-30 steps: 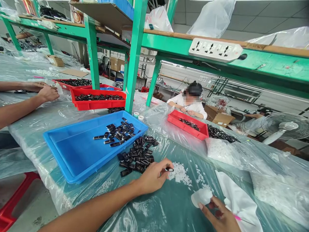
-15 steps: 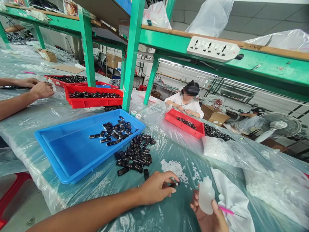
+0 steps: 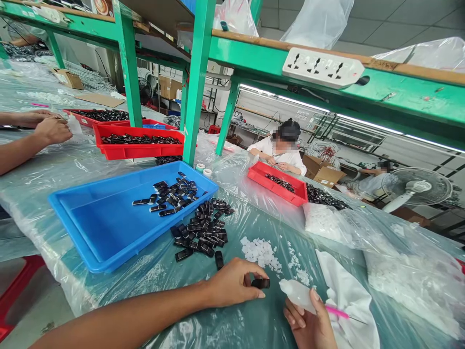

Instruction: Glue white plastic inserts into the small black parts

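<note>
My left hand [image 3: 234, 285] pinches a small black plastic piece [image 3: 260, 283] between thumb and fingers. In my right hand [image 3: 308, 320] is a translucent white squeeze bottle [image 3: 298, 293], tipped over with its narrow end toward the black piece; the two are apart. A pink-handled tool with a thin needle [image 3: 337, 311] shows beside my right thumb, over a white cloth [image 3: 347, 291]; I cannot tell whether the hand touches it. Small white flakes [image 3: 259, 252] lie just beyond my hands. A heap of black pieces [image 3: 203, 230] lies beyond my left forearm.
At left stands a blue tray [image 3: 105, 237] partly filled with black pieces. Red trays [image 3: 141, 151] stand behind it, and another red tray [image 3: 278, 189] is before a co-worker [image 3: 281, 150]. Plastic bags of white bits [image 3: 403, 276] lie right. Another person's hands [image 3: 53, 128] work at far left.
My right hand has tipped the bottle from upright to nearly level, its narrow end swinging left toward my left hand. The black piece has turned slightly and shows more of its side.
</note>
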